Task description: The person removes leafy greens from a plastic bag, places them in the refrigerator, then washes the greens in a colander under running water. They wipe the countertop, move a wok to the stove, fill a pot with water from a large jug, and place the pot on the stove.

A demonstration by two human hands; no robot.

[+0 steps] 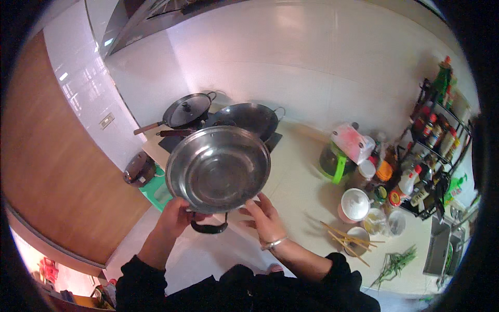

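A wide stainless steel pot point(222, 177) is tilted towards me, its bare inside showing. My left hand point(177, 216) grips the near left of its rim, some fingers hidden beneath. On the near right, my right hand point(265, 220) holds the rim with the thumb up and the other fingers partly below. Between my hands hangs the pot's black loop handle point(209, 227). Beyond the pot, a dark wok point(249, 117) stands on the black cooktop point(276, 141), partly hidden. To its left sits a lidded pan point(188, 109) with a wooden handle.
At right, a bowl point(355, 249) carries chopsticks point(347, 238), beside green onions point(395, 265). Behind are a cup of white powder point(355, 204), a green-handled pitcher point(331, 162) and a bottle rack point(440, 136). A sink point(436, 245) lies far right; a rice cooker point(139, 169) on a green stool point(156, 193), left.
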